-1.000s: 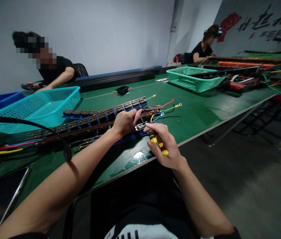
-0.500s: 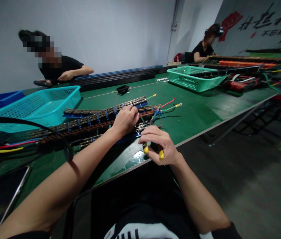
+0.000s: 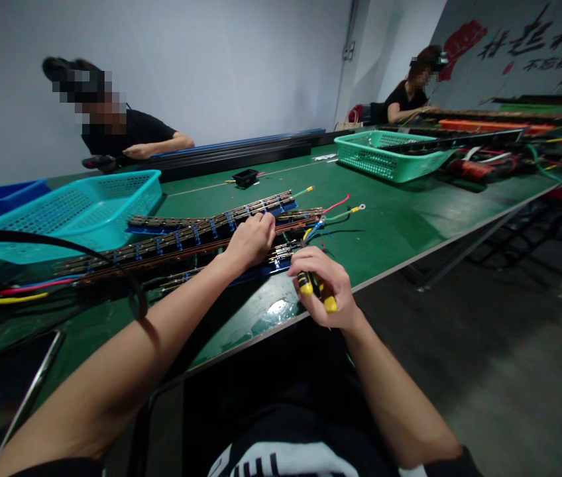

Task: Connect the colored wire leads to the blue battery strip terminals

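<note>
My left hand (image 3: 254,240) is closed, its fingers curled down at the right part of a bundle of long blue-and-black strips (image 3: 181,238) with metal rods. What those fingers grip is hidden beneath them. In my right hand (image 3: 331,281) is a pair of pliers (image 3: 305,283) with yellow-and-black handles; its jaws are mostly hidden, pointing at the wire ends. Blue wires (image 3: 317,228) and a green wire with a ring terminal (image 3: 361,208) stick out from the strips' right end, just beyond my right hand.
A turquoise basket (image 3: 149,192) stands at the left and a green basket (image 3: 400,173) farther right. A small black box (image 3: 246,177) sits behind the strips. A phone (image 3: 27,384) lies near left. Two co-workers sit across the table (image 3: 400,225), whose front edge runs below my hands.
My right hand has shifted slightly right with the pliers, whose handles now look closer together. My left hand stays nearly in place. The left co-worker has leaned a little to the right.
</note>
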Action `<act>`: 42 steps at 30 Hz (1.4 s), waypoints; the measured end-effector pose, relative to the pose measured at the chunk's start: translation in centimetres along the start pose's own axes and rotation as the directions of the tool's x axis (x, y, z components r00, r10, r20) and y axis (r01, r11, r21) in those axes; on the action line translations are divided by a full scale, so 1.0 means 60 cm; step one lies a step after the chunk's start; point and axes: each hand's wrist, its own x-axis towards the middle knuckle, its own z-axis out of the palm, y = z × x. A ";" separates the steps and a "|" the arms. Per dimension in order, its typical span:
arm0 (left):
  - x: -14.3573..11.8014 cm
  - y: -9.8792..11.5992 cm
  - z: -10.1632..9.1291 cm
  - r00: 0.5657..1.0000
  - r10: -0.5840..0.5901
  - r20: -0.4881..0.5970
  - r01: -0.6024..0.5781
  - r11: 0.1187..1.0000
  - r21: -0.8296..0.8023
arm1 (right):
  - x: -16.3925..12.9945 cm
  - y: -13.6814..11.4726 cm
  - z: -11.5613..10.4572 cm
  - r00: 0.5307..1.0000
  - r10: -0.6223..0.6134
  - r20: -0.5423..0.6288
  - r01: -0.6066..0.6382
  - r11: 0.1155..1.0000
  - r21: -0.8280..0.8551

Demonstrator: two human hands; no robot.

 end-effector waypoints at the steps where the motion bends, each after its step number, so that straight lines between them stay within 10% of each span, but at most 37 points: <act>1: 0.000 0.000 -0.001 1.000 -0.006 0.014 0.006 1.000 -0.017 | -0.002 0.000 0.001 0.999 0.019 -0.044 -0.018 1.000 0.010; 11: 0.002 -0.003 0.002 0.998 -0.025 0.050 0.030 0.996 -0.088 | -0.007 0.010 0.016 0.873 0.111 -0.474 -0.093 0.994 0.061; 22: 0.004 -0.003 0.005 0.998 -0.045 0.051 0.049 0.996 -0.077 | -0.010 -0.010 -0.027 0.900 0.114 -0.421 -0.259 0.917 -0.305; 32: 0.002 -0.001 0.000 0.998 -0.047 0.043 0.050 0.996 -0.079 | 0.000 -0.017 -0.037 0.853 0.247 -0.459 -0.283 0.959 -0.009; 38: -0.001 0.003 -0.004 0.998 -0.045 0.038 0.048 0.996 -0.075 | 0.009 -0.015 -0.052 0.771 0.126 -0.624 -0.248 0.962 -0.112; 42: -0.005 0.008 -0.011 0.997 -0.062 0.052 0.066 0.995 -0.075 | 0.017 0.028 -0.073 0.802 0.116 -0.586 -0.280 0.940 -0.196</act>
